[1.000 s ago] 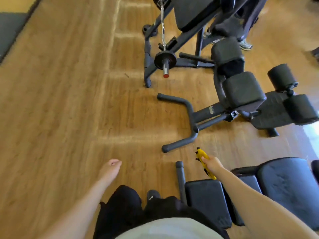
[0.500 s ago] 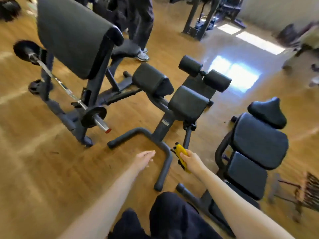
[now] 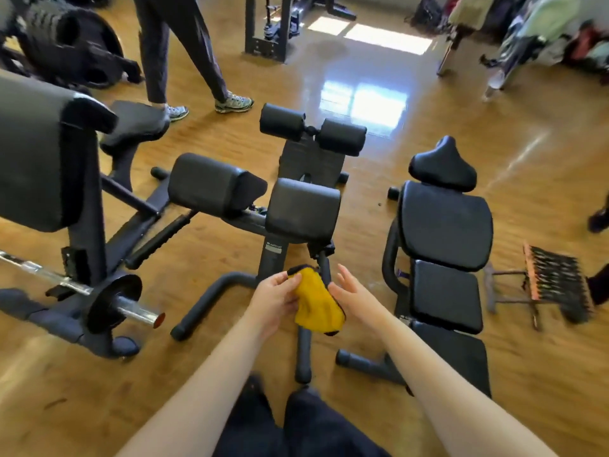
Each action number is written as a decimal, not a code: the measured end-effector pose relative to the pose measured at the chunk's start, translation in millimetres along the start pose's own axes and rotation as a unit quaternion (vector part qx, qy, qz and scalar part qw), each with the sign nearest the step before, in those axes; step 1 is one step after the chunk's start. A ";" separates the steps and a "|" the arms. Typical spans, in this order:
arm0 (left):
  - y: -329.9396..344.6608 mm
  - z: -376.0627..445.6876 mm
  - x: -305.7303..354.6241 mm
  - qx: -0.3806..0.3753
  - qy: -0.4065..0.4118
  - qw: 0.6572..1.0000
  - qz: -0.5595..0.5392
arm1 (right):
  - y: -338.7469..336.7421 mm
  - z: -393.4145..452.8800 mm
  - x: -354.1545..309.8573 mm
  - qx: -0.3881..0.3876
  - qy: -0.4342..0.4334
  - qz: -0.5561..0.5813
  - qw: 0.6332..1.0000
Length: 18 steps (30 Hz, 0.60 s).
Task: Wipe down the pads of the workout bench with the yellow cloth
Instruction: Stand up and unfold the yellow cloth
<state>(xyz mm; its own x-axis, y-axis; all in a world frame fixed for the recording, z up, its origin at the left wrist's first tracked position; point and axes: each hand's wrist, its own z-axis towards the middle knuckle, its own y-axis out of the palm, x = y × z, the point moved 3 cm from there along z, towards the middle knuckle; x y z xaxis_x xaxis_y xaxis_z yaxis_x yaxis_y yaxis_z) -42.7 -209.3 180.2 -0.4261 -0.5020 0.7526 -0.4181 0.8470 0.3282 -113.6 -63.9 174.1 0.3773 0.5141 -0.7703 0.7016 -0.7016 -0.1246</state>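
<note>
The yellow cloth (image 3: 316, 300) with a dark edge hangs bunched between my two hands, low in the middle of the view. My left hand (image 3: 275, 298) pinches its upper left corner. My right hand (image 3: 354, 295) touches its right side with the fingers spread. Just beyond them stands the workout bench: two black thigh pads (image 3: 304, 206) (image 3: 211, 184) on a dark frame (image 3: 273, 255), and two round roller pads (image 3: 313, 128) further back. Neither hand touches a pad.
An adjustable black bench (image 3: 445, 245) stands to the right. A preacher curl pad (image 3: 36, 156) with a loaded barbell (image 3: 112, 301) is at the left. A person's legs (image 3: 184, 57) are behind it. A small orange-and-black rack (image 3: 557, 282) sits at the far right on the wood floor.
The view has lifted and swung onto the bench. My left hand came in from the side and took hold of the cloth, which only my right hand held before.
</note>
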 end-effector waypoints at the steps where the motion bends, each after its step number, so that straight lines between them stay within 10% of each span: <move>1: 0.7 4.9 3.2 -0.028 -0.007 0.999 -0.014 | -3.2 3.7 6.1 -0.021 0.053 0.064 0.996; 5: 2.6 19.0 15.9 -0.099 -0.029 0.995 -0.013 | -0.5 0.5 9.2 -0.098 0.109 0.234 0.961; 9: -1.3 25.5 15.7 -0.112 -0.089 0.990 -0.015 | -0.8 -3.8 -5.9 0.004 0.050 0.317 0.947; 18: -18.5 30.5 25.5 -0.105 -0.062 0.989 0.078 | 3.7 -3.5 -28.3 0.061 -0.015 0.292 0.954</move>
<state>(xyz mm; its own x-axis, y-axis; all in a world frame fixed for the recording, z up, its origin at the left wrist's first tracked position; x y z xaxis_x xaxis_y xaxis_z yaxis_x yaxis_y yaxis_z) -70.4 -243.1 175.9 -0.5732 -0.3685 0.7319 -0.1684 0.9271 0.3349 -119.5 -79.3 197.6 0.6631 0.0044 -0.7485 0.3008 -0.9173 0.2611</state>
